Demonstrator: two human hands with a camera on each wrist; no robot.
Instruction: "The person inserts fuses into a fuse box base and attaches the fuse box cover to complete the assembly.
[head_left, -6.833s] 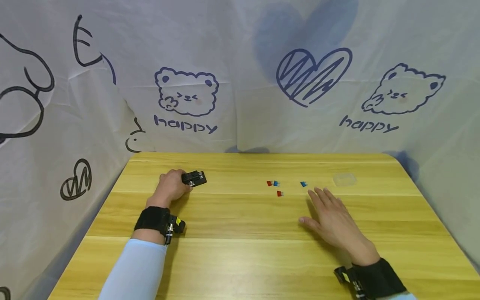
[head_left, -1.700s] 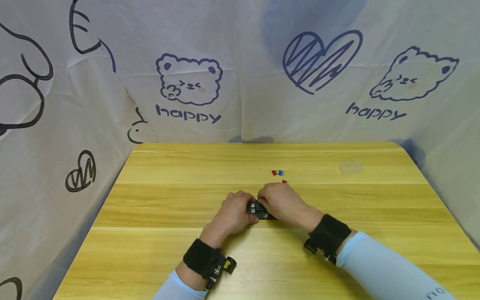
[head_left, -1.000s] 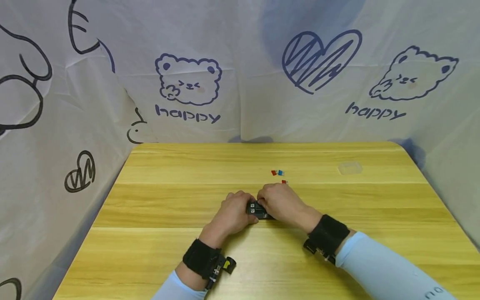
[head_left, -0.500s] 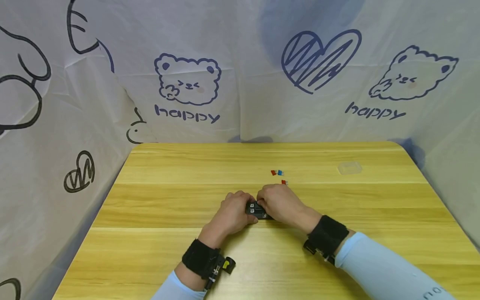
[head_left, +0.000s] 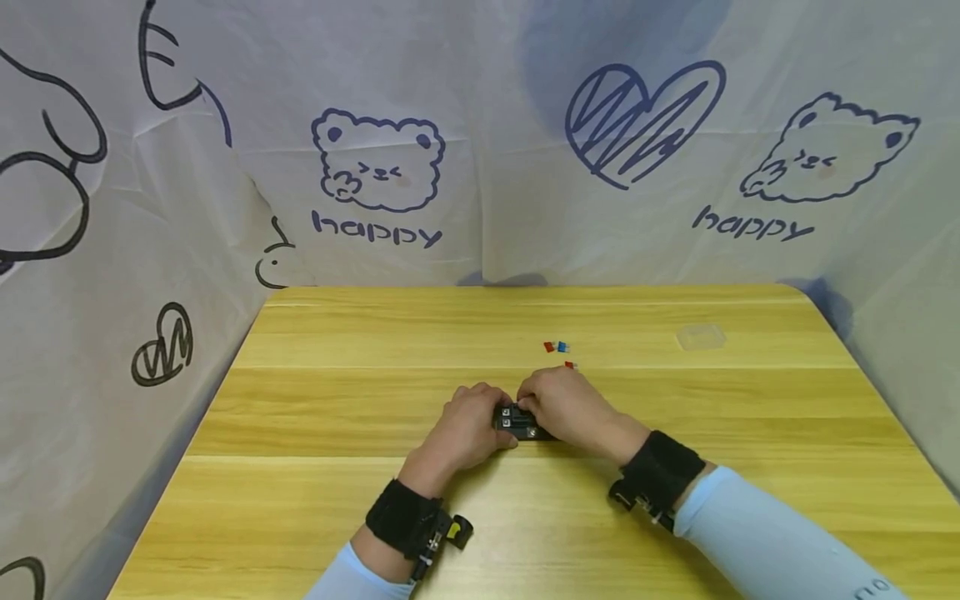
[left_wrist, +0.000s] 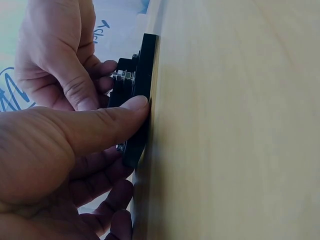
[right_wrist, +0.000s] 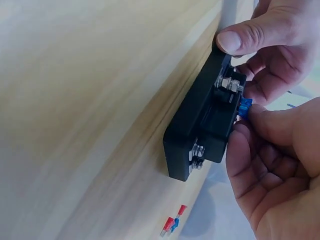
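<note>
A black fuse block (head_left: 519, 422) with metal terminal screws lies on the table in front of both hands. My left hand (head_left: 467, 427) grips its left end, thumb (left_wrist: 117, 120) along the near edge and fingers on the far side. My right hand (head_left: 572, 406) bends over the block's top. In the right wrist view, its thumb and index finger pinch a blue blade fuse (right_wrist: 244, 107) at the top of the block (right_wrist: 200, 122). Beyond the right hand lie a red blade fuse (head_left: 549, 347), a blue one (head_left: 563, 347) and another red one (head_left: 571, 365), partly hidden by that hand.
The wooden table (head_left: 315, 517) reaches back to a white cloth wall (head_left: 517, 225) with drawings on it. A small clear plastic tray (head_left: 701, 337) stands at the back right.
Since the oldest frame, the left hand has brought the fuse block from the back left to the middle. The right hand has picked up a blue fuse. In the last second, both hands barely shift.
</note>
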